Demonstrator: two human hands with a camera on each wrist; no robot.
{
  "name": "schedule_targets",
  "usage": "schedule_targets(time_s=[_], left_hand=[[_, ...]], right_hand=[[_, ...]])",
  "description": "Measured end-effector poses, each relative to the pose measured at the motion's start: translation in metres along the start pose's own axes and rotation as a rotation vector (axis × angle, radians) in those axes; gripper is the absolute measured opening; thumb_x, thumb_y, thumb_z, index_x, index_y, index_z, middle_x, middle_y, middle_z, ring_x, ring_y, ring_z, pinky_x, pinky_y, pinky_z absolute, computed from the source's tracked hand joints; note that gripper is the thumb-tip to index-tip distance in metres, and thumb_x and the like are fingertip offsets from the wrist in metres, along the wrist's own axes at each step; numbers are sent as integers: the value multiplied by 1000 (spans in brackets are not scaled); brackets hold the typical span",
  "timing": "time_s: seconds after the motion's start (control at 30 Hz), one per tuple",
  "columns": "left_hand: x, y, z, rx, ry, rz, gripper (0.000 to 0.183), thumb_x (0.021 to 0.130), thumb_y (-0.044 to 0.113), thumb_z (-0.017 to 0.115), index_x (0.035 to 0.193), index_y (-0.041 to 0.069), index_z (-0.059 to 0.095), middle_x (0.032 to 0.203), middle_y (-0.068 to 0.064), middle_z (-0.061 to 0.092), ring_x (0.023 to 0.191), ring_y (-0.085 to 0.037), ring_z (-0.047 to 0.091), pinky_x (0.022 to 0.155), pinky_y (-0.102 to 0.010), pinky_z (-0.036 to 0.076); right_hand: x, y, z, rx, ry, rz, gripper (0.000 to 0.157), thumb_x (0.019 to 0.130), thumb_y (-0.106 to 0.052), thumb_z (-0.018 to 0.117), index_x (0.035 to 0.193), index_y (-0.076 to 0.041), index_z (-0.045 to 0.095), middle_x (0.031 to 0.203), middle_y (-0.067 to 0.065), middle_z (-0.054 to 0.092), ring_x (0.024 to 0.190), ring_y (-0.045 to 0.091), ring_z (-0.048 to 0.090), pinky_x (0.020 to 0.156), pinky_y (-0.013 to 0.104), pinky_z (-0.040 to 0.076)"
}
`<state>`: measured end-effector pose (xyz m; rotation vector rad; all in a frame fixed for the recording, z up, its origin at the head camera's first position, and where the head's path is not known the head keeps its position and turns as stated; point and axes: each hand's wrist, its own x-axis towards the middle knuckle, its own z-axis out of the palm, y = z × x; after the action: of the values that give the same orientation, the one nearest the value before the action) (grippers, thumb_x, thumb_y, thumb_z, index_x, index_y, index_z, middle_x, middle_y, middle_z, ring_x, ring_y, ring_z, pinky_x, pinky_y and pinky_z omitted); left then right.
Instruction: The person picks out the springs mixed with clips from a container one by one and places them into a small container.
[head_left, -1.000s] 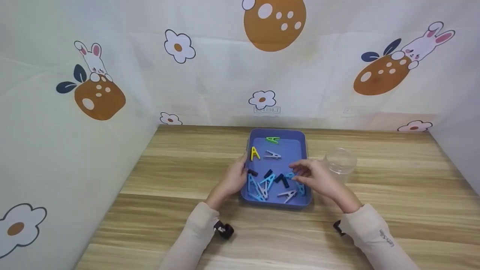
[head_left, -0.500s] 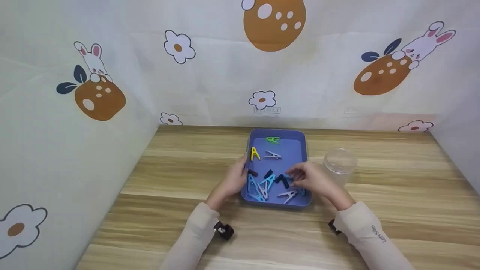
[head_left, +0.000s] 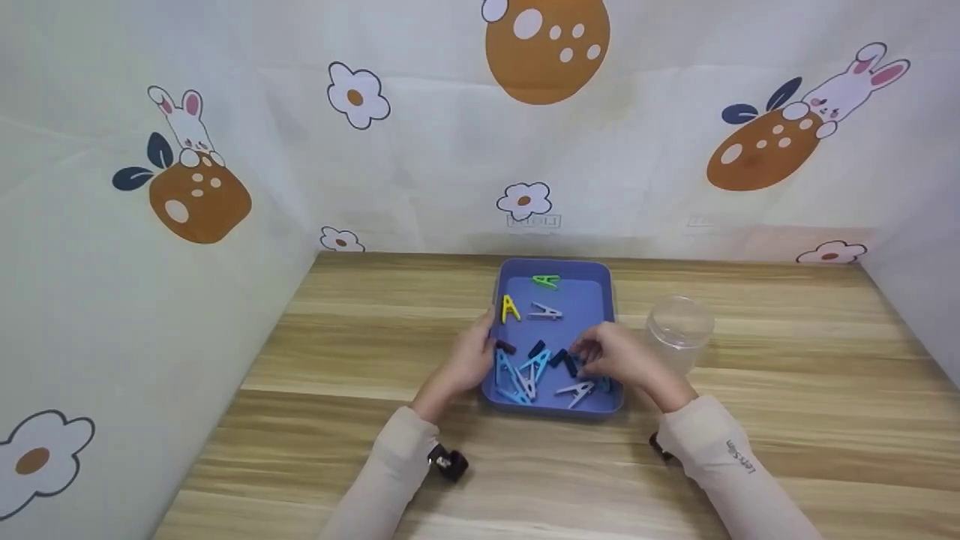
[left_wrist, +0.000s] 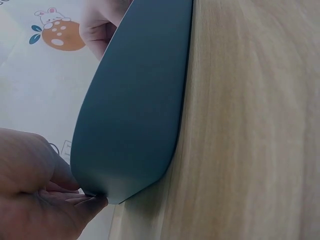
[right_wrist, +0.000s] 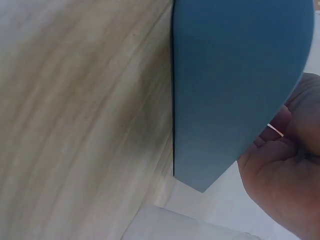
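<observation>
While left hand (head_left: 472,352) pinches tray (head_left: 580,298), right hand (head_left: 619,352) bends beside black pieces (head_left: 559,358); hold hidden, cannot tell. Accidental nudge could shift grey clip (head_left: 581,389).

Head view evenly lit; wrist views dimmer; soft shadow beside the tray (right_wrist: 232,85).

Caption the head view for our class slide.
Left hand grips blue tray; right hand near its clips, clear container beside.

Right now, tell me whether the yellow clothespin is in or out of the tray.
In: the head view shows the yellow clothespin inside the blue tray, close to its left wall.
</observation>
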<state>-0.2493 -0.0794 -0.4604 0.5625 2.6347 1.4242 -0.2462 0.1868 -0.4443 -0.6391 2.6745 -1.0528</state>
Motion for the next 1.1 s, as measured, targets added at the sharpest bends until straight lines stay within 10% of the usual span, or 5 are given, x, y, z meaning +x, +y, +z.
schedule_targets(time_s=[0.57, 1.1], left_hand=[[0, -2, 1, 33, 39, 121, 54, 103, -15, 40, 156, -16, 35, 154, -37, 46, 147, -49, 43, 124, -58, 35], [0, -1, 0, 21, 12, 52, 56, 104, -13, 39, 159, -13, 31, 161, -34, 39, 152, -47, 37, 127, -57, 30]], right_hand=[[6, 1, 9, -85, 36, -64, 32, 73, 6, 89, 100, 9, 74, 81, 13, 72, 74, 17, 66, 70, 34, 62], [9, -2, 10, -162, 12, -67, 35, 74, 0, 90, 106, 7, 78, 81, 9, 72, 74, 14, 62, 70, 34, 59]])
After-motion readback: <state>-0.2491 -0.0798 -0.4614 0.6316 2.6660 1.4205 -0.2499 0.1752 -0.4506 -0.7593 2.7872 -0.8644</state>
